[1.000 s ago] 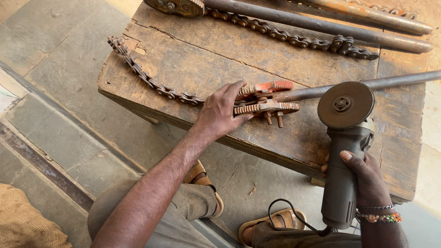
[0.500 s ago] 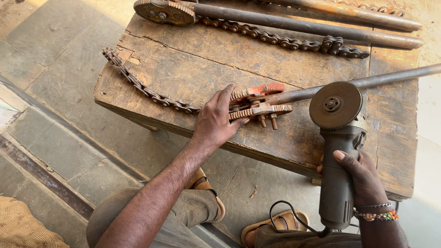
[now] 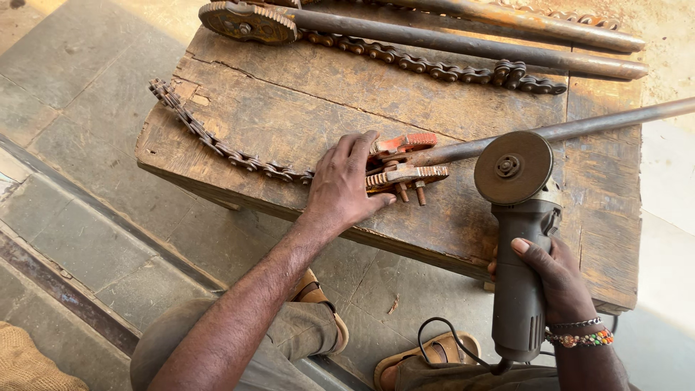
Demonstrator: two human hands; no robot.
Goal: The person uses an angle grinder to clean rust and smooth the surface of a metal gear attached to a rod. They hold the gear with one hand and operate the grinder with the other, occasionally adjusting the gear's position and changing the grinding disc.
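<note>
My left hand (image 3: 346, 182) presses flat on the head of a rusty chain wrench (image 3: 405, 163), whose red-painted toothed jaws stick out past my fingers. Its chain (image 3: 217, 141) trails left across the worn wooden bench (image 3: 304, 108), and its long handle (image 3: 579, 127) runs off to the right. My right hand (image 3: 554, 279) grips the body of a grey angle grinder (image 3: 517, 239). The grinder's disc (image 3: 514, 166) sits just right of the jaws, close to the handle. I cannot tell whether the disc spins.
Two more chain wrenches lie along the bench's far edge, one with a toothed head (image 3: 250, 22) and chain (image 3: 434, 65). The grinder's black cord (image 3: 441, 340) loops by my sandalled feet (image 3: 427, 358). Stone slabs (image 3: 65, 108) pave the floor at left.
The view has shifted slightly. Both hands keep their hold; the grinder disc stays beside the wrench jaws.
</note>
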